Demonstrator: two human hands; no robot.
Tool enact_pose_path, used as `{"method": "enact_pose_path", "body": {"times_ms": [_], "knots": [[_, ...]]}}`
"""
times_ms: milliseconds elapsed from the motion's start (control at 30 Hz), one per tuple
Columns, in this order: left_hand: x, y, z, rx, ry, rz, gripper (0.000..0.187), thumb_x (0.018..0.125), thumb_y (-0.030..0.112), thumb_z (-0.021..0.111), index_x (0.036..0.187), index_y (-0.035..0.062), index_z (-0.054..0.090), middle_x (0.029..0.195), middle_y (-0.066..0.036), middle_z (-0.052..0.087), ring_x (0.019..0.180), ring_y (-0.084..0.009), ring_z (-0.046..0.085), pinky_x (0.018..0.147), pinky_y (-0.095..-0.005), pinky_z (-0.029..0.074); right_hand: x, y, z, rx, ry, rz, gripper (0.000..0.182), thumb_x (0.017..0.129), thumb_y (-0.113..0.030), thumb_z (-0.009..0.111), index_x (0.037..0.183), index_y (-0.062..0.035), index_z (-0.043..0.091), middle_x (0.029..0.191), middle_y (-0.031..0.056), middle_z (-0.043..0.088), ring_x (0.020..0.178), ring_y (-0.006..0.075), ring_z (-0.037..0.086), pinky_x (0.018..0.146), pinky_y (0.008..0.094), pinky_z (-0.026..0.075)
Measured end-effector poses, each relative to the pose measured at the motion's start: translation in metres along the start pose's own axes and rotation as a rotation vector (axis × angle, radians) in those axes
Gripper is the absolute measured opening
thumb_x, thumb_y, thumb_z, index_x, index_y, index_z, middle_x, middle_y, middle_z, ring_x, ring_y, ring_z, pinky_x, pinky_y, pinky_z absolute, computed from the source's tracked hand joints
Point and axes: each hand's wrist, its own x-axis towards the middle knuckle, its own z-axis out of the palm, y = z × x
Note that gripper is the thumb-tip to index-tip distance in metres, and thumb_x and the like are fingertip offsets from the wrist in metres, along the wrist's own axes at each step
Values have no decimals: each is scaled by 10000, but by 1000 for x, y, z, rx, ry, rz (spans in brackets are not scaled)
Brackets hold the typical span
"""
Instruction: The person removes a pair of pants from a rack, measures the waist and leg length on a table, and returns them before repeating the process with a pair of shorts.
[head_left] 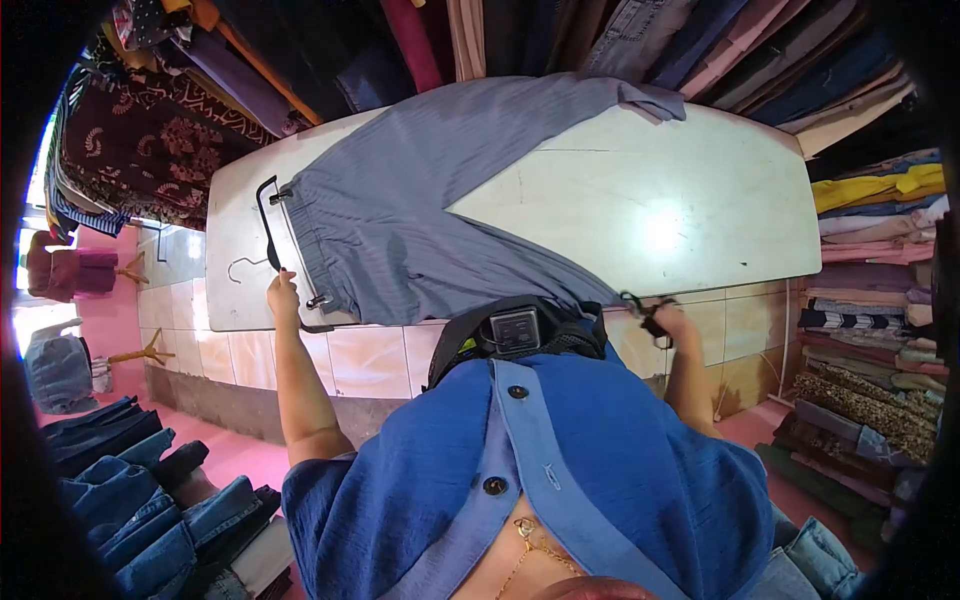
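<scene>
A pair of grey-blue striped trousers point(400, 210) lies spread on the white table point(640, 190), legs apart, with the elastic waistband toward the left. Two clips of a black clip hanger point(268, 225) grip that waistband, and its metal hook points left. My left hand point(284, 292) is closed around the hanger's bar near the table's left front edge. At the front right, close by the end of the nearer trouser leg, my right hand point(676, 326) is closed on a small black looped object point(650, 318); its exact kind I cannot tell.
Folded clothes point(875, 270) are stacked along the right side, and more garments point(480, 40) line the table's far edge. Patterned clothes point(150, 140) hang at the left. Piled jeans point(160, 510) lie at the lower left. A black waist bag point(470, 325) is at my front against the table.
</scene>
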Motion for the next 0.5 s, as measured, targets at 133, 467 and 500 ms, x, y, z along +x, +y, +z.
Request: {"method": "enact_pose_path", "body": {"times_ms": [133, 467, 500], "knots": [[8, -3, 5, 37, -10, 18, 386, 944, 343, 479, 917, -1, 652, 534, 26, 419, 410, -65, 357, 386, -256, 273, -1, -89, 25, 889, -317, 117, 240, 789, -219, 619, 882, 1, 599, 670, 41, 575, 563, 153, 503, 492, 307, 399], [9, -6, 21, 42, 20, 26, 349, 936, 328, 510, 865, 24, 664, 516, 24, 427, 431, -71, 381, 415, -261, 322, -57, -40, -154, 322, 137, -110, 290, 788, -284, 571, 767, 0, 623, 657, 103, 583, 646, 181, 546, 609, 336, 423], [11, -7, 21, 46, 13, 30, 349, 936, 328, 510, 865, 24, 664, 516, 24, 427, 431, -71, 381, 415, -261, 322, -72, -59, -189, 215, 305, -17, 275, 785, -265, 594, 766, 8, 613, 643, 105, 579, 618, 188, 541, 587, 346, 419]]}}
